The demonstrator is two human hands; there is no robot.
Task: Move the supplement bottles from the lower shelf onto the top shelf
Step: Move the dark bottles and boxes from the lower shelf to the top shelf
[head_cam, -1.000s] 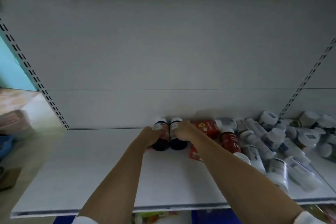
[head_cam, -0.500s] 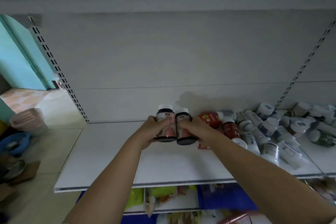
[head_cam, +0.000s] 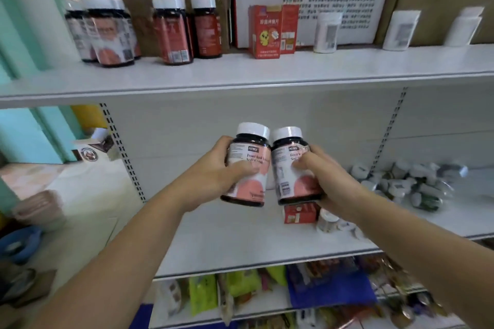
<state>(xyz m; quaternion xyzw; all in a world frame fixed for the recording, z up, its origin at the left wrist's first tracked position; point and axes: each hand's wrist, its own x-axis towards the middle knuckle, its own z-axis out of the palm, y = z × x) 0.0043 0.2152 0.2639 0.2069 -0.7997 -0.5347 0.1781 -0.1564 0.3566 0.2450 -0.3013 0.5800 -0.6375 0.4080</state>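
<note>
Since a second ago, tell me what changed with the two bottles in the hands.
The left hand lifted the left bottle and the right hand the right bottle off the lower shelf; both now hang in the air below the top shelf. Grips unchanged; the pile of bottles on the right stayed.

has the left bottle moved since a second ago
Yes, up: the left bottle stood on the lower shelf; now the left hand holds it clear above that shelf, below the top shelf.
</note>
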